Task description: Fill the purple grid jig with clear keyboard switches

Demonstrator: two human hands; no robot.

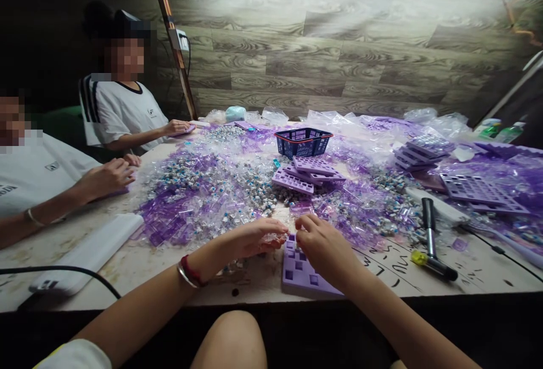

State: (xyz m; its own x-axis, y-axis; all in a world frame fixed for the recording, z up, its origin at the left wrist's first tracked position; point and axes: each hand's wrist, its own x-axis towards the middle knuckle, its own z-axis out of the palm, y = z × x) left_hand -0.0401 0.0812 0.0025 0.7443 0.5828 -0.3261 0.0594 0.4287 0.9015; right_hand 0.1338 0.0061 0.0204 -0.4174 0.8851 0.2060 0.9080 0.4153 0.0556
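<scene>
A purple block with square holes lies flat at the table's front edge, partly covered by my right hand. My right hand is closed in a pinch over its upper part; whatever the fingertips hold is hidden. Just to the left, my left hand is cupped with its fingers curled, and small clear bits show by the fingers, too small to name. Beyond both hands spreads a heap of small grey-and-blue parts mixed with clear and purple plastic pieces.
More purple holed blocks are stacked ahead, near a dark blue basket. A hammer-like tool lies to the right. A white power bank-like box with a black cable lies left. Two people sit along the left side, hands on the table.
</scene>
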